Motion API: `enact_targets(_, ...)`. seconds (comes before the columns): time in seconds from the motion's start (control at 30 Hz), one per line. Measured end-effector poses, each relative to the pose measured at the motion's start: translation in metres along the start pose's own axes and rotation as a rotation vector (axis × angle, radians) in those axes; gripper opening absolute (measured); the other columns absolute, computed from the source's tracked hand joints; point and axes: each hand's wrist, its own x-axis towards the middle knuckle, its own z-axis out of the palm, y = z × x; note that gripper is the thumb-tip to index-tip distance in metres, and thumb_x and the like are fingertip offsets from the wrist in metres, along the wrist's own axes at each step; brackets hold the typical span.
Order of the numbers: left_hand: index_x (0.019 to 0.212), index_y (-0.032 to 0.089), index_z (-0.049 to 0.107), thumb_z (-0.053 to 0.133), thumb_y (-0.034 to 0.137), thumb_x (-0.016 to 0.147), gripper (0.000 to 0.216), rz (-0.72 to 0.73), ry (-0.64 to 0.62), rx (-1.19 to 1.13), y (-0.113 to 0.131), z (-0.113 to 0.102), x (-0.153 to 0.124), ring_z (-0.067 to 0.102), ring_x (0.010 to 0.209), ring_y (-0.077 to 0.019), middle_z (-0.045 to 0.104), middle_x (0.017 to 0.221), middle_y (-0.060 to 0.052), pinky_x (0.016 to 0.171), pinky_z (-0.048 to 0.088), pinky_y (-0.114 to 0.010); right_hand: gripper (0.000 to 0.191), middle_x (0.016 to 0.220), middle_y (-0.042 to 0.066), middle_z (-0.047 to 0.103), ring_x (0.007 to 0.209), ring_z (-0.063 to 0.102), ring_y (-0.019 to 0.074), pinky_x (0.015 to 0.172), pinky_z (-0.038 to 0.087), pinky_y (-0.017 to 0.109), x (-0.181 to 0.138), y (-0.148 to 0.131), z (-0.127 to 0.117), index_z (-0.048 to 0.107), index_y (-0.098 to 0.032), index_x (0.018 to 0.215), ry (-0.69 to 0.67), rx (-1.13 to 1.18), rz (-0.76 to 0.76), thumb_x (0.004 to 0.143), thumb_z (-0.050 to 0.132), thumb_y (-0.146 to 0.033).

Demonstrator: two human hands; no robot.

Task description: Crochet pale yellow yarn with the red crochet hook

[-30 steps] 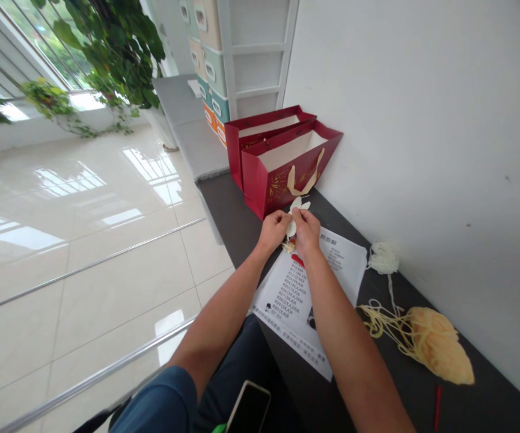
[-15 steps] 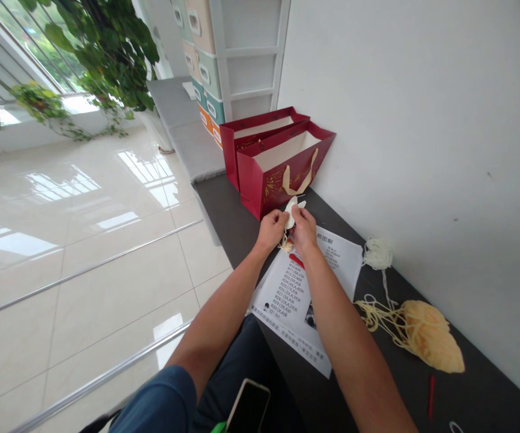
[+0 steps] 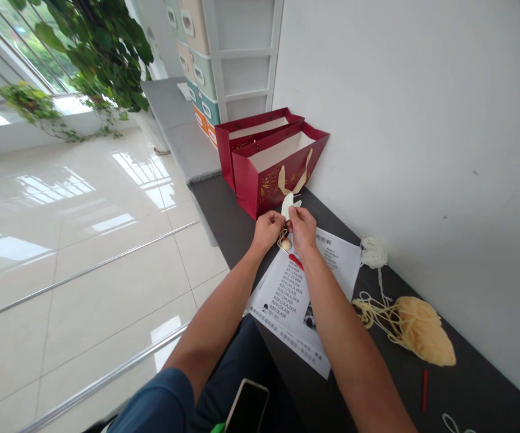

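Note:
A small white crocheted-looking piece with rounded, petal-like flaps is pinched between my two hands above the desk. My left hand is closed, its fingertips at the lower left edge of the piece. From the other side my right hand grips it, thumb on top. Just below the fingers are a small beige ball and loose pale yarn strands. A red-handled tool, perhaps a crochet hook, lies on a printed pattern sheet, partly covered by my right wrist.
Two red gift bags stand beyond my hands against the wall. To the right lie a white yarn ball, a yellow yarn bundle and a red stick. A phone rests on my lap.
The view has shifted slightly, so the scene sits a little further left. My hands keep hold of the white piece and have moved only slightly around it.

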Motion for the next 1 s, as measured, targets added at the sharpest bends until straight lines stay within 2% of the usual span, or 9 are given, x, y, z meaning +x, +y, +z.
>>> enact_targets(0.2, 0.063, 0.019, 0.052, 0.058, 0.028, 0.081, 0.021, -0.013, -0.027, -0.003, 0.005, -0.001, -0.002, 0.047, 0.053, -0.0113, 0.053, 0.057, 0.003, 0.055, 0.037, -0.026, 0.036, 0.053, -0.008, 0.050, 0.047, 0.039, 0.0075, 0.047, 0.029, 0.025, -0.004, -0.002, -0.005, 0.063, -0.020, 0.075, -0.089, 0.045, 0.068, 0.072, 0.078, -0.053)
enact_targets(0.37, 0.070, 0.020, 0.052, 0.054, 0.039, 0.091, 0.029, 0.011, -0.017, 0.029, 0.005, -0.001, -0.001, 0.047, 0.059, -0.0115, 0.052, 0.063, 0.003, 0.059, 0.036, -0.026, 0.034, 0.052, -0.008, 0.049, 0.046, 0.038, 0.0068, 0.046, 0.028, 0.024, -0.004, 0.000, -0.004, 0.063, -0.020, 0.073, -0.112, 0.072, 0.096, 0.071, 0.080, -0.049)
enact_targets(0.5, 0.073, 0.020, 0.049, 0.051, 0.038, 0.095, 0.028, 0.032, 0.031, 0.062, 0.001, -0.002, 0.000, 0.047, 0.063, -0.0116, 0.053, 0.067, 0.003, 0.062, 0.036, -0.025, 0.032, 0.052, -0.007, 0.051, 0.047, 0.040, 0.0072, 0.046, 0.028, 0.024, -0.003, 0.001, 0.000, 0.065, -0.019, 0.074, -0.147, 0.100, 0.102, 0.071, 0.081, -0.047)
enact_targets(0.6, 0.073, 0.020, 0.050, 0.051, 0.036, 0.095, 0.027, 0.042, 0.056, 0.068, -0.001, -0.003, 0.000, 0.048, 0.064, -0.0116, 0.055, 0.068, 0.003, 0.062, 0.036, -0.025, 0.032, 0.055, -0.007, 0.052, 0.048, 0.041, 0.0069, 0.046, 0.029, 0.023, -0.003, 0.001, 0.002, 0.067, -0.020, 0.079, -0.160, 0.127, 0.102, 0.071, 0.083, -0.046)
enact_targets(0.8, 0.070, 0.020, 0.048, 0.050, 0.034, 0.092, 0.027, 0.038, 0.091, 0.006, -0.003, -0.003, -0.001, 0.047, 0.061, -0.0111, 0.052, 0.065, 0.003, 0.060, 0.036, -0.024, 0.035, 0.055, -0.007, 0.049, 0.049, 0.040, 0.0061, 0.046, 0.029, 0.022, -0.003, -0.001, 0.008, 0.061, -0.020, 0.070, -0.207, 0.150, 0.149, 0.068, 0.084, -0.047)
enact_targets(1.0, 0.072, 0.020, 0.048, 0.051, 0.035, 0.091, 0.024, 0.018, 0.090, -0.066, -0.001, -0.005, -0.001, 0.045, 0.057, -0.0109, 0.048, 0.062, 0.004, 0.056, 0.035, -0.024, 0.031, 0.054, -0.007, 0.049, 0.047, 0.039, 0.0069, 0.045, 0.029, 0.023, -0.006, -0.002, 0.012, 0.060, -0.021, 0.072, -0.210, 0.135, 0.156, 0.070, 0.080, -0.045)
